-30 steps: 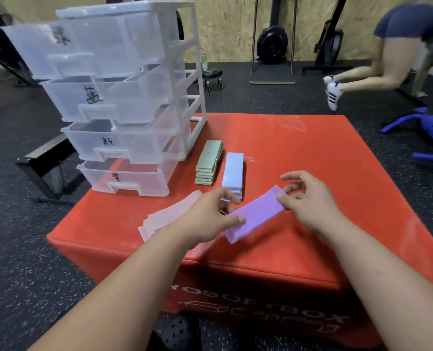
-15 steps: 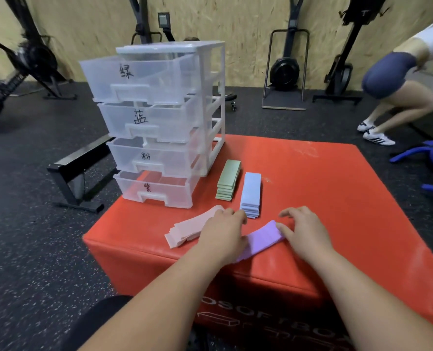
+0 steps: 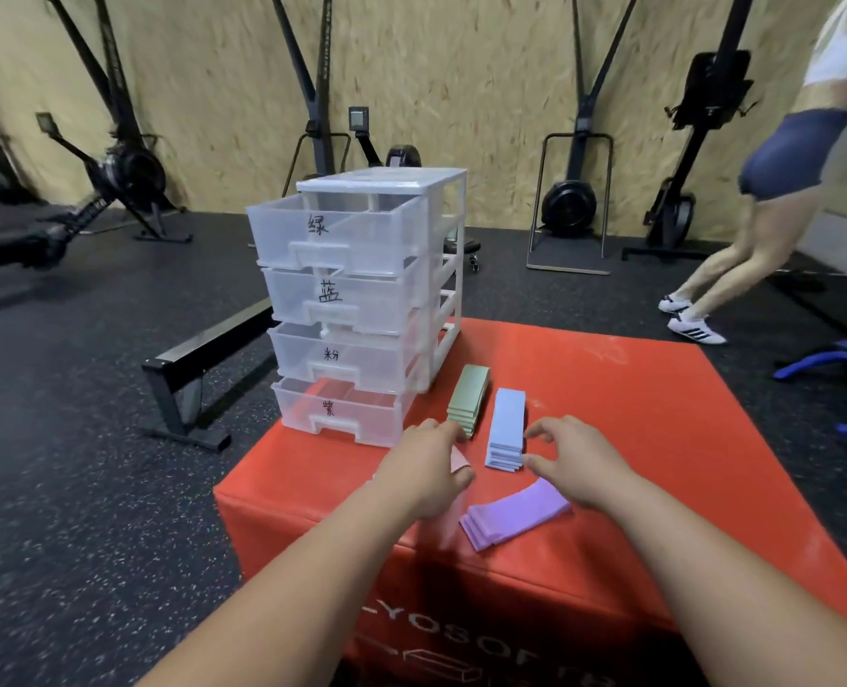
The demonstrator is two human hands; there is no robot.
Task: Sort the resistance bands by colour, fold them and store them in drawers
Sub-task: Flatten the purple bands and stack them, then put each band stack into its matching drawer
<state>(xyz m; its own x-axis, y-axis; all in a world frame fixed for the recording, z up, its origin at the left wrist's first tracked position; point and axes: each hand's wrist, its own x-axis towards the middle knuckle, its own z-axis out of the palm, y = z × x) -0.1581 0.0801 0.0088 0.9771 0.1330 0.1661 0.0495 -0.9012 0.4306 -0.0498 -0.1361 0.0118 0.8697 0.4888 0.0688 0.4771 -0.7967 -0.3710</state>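
Purple bands [image 3: 510, 520], long axis near-left to far-right, close under my right hand [image 3: 577, 463], fingers spread; left hand [image 3: 426, 471] fingers unclear.

My left hand [image 3: 426, 468] and right hand [image 3: 572, 463] are side by side and apart over the box [image 3: 634, 414]. The drawer unit [image 3: 357, 300] stands on the box's far left corner, ahead and left of my left hand, its drawers jutting towards me. The first stack [image 3: 471, 396] of bands lies just beyond my left fingertips, beside the unit. The second stack [image 3: 508, 423] lies between my hands, right of the first. The third stack [image 3: 510, 520] lies nearer me, between my forearms, one end under my right wrist. The fourth stack [image 3: 457, 459] sits under my left hand, mostly hidden. A bench [image 3: 198, 357] stands on the floor, well left of my left hand.
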